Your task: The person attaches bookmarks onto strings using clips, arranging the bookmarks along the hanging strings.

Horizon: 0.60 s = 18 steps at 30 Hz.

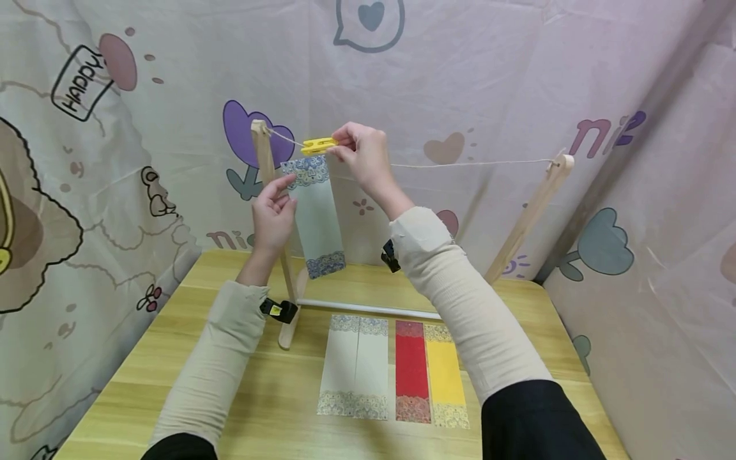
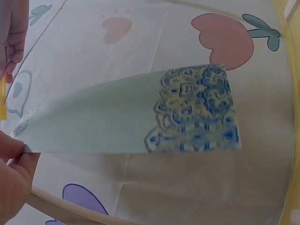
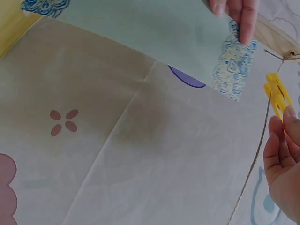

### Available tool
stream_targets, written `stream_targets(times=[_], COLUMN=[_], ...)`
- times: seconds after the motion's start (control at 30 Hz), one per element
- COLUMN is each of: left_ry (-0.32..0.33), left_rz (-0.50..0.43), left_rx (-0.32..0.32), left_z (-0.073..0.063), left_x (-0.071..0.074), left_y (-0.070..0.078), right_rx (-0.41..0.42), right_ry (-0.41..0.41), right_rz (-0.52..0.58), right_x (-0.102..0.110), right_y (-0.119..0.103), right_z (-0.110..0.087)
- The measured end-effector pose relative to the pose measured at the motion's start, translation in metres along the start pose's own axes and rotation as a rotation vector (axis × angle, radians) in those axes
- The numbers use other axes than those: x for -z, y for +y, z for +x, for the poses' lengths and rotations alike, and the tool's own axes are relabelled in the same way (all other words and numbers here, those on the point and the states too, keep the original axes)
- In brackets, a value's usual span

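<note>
My left hand (image 1: 273, 214) pinches a pale green paper strip (image 1: 318, 220) by its side edge near the top. The strip hangs down, slightly tilted, with blue lace-like patterns at both ends; in the left wrist view its patterned lower end (image 2: 199, 112) bends toward the camera. Between thumb and fingers, my right hand (image 1: 363, 153) pinches the handle end of a yellow clothespin (image 1: 318, 147). In the right wrist view, the clothespin (image 3: 277, 96) lies at the string (image 3: 255, 164), apart from the strip's top edge (image 3: 236, 65).
A wooden post (image 1: 263, 153) on the left and another (image 1: 531, 217) on the right carry the string, with a white rod (image 1: 368, 308) joining them low down. On the wooden table (image 1: 276, 409) lie two whitish strips (image 1: 356, 367), a red strip (image 1: 411, 370) and a yellow strip (image 1: 445, 374).
</note>
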<state>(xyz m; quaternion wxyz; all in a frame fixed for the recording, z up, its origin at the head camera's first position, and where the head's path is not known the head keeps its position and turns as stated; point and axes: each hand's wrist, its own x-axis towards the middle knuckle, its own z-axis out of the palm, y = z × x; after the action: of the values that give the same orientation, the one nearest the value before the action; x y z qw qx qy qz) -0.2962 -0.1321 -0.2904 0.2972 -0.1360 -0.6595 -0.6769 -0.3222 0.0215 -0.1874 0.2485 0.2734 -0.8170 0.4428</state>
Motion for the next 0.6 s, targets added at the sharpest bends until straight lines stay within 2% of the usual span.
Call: stream_targets(times=[0.2,0.4,0.6], left_ry=[0.002,0.025,0.032], left_rz=[0.043,0.077,0.099], left_rx=[-0.036,-0.076,-0.056], left_z=[-0.005,-0.006,-0.008], left_x=[-0.003,-0.002,-0.002], left_y=[0.022,0.027,0.031], right_rx=[0.03,0.025,-0.004], right_ry=[0.017,0.028,-0.006], right_rz=[-0.016,-0.012,-0.061], right_x=[-0.001,0.0,-0.001], right_y=[0.0,0.0,-0.001], right_z=[-0.001,0.001,0.004])
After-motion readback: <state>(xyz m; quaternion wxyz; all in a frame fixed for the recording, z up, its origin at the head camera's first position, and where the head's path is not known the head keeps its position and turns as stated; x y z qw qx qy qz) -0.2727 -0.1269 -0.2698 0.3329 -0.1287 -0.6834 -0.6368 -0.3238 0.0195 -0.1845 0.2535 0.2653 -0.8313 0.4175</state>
